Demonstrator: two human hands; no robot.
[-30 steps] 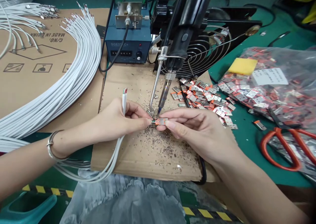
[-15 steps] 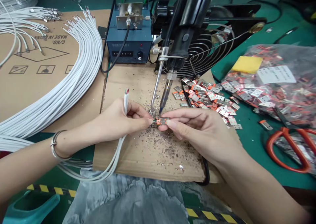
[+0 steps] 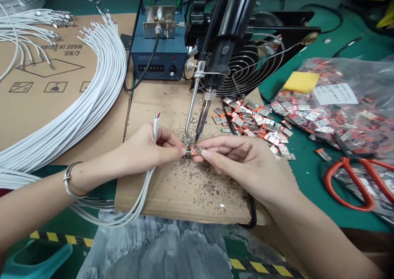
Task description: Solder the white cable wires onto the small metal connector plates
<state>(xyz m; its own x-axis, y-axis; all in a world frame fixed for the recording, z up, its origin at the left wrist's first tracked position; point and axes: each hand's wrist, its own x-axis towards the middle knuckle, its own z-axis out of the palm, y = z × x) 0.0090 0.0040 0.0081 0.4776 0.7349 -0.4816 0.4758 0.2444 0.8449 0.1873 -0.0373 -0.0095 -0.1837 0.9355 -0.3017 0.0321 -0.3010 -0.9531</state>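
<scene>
My left hand is closed on white cables; one cable's stripped wires reach out from between thumb and forefinger. A second cable end with coloured wires stands up from the same hand. Between thumb and fingers, my right hand pinches a small USB connector with an orange end. The cable's wires meet that orange end. Right above it is the tip of a mounted soldering iron, and beside the tip ends a bent metal feed tube. Whether the tip touches the connector, I cannot tell.
A blue solder feeder and a fan stand behind. Loose USB connectors lie right of the iron, near a plastic bag of more and red-handled scissors. Bundled white cables lie left on cardboard.
The view has shifted slightly, so most things sit a little further left. Both hands keep the same grip, with the connector still under the iron tip.
</scene>
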